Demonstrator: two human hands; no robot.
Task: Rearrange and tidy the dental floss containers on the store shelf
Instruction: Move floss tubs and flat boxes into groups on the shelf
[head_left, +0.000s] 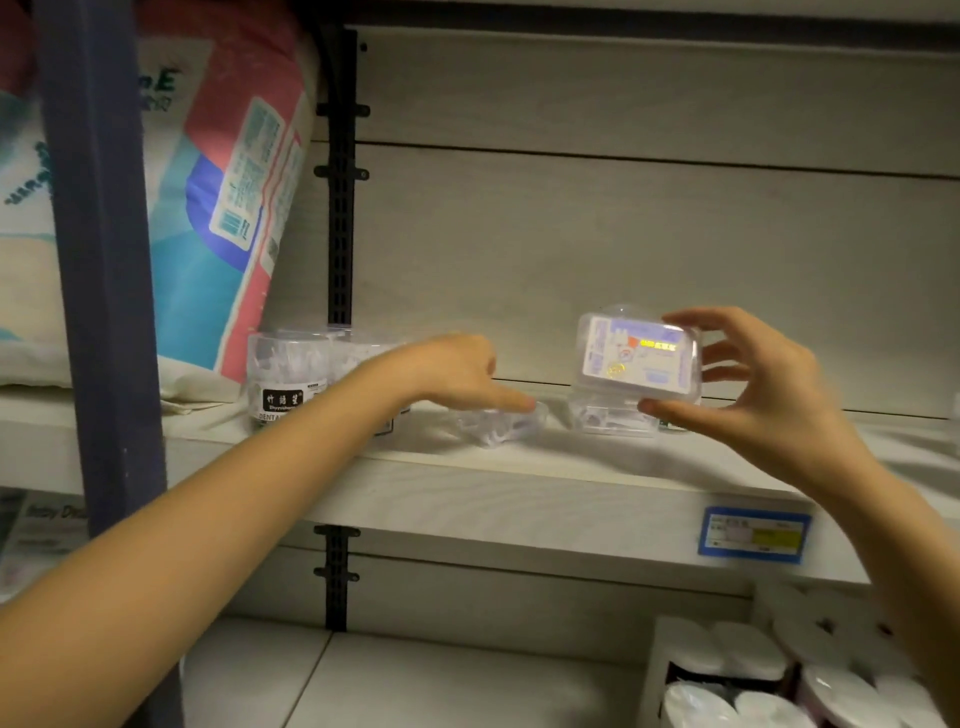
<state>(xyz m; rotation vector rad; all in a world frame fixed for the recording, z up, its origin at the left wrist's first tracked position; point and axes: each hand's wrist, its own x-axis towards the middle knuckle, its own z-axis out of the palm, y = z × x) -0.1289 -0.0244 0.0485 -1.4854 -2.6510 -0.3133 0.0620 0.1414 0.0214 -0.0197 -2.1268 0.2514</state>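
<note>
Two hands work at one pale shelf. The right hand has its grip closed on a clear rectangular floss box, thumb under its lower edge and fingers on its right end, holding it in the air above the shelf with the label facing out; the label is pale purple with a yellow strip, its print too blurred to read. Directly below, a second clear box lies flat on the shelf. The left hand reaches over a low clear container, fingertip at its rim; whether that grip has closed on it I cannot tell. Further left stand clear round floss tubs, the front one bearing a black label with Chinese characters and "DENTA" beneath. Open shelf stretches right of the boxes and along the front edge, where a blue price tag sits. A pink and blue soft pack leans at far left.
</note>
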